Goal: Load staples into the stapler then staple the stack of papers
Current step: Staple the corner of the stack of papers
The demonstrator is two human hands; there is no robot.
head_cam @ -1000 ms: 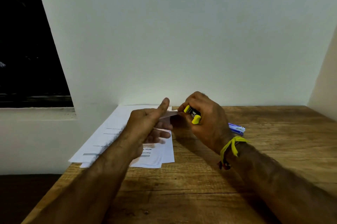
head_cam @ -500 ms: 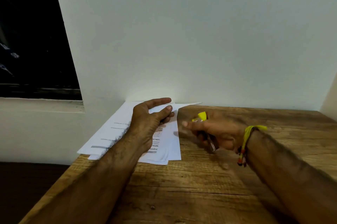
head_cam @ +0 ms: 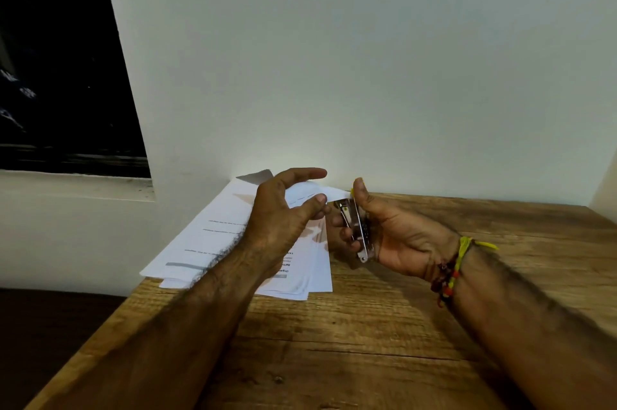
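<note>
Change: right hand (head_cam: 394, 232) now grips the small metal yellow-tipped stapler (head_cam: 355, 226) at the white paper stack's (head_cam: 233, 229) raised corner.
Left hand (head_cam: 283, 212): fingers loosely spread, lifting that corner.
Meaning: stapling looks imminent.

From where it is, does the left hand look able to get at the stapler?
Probably yes. The left hand hovers open over the stack of papers, right beside the stapler gripped in the right hand; nothing visible lies between them.
</note>
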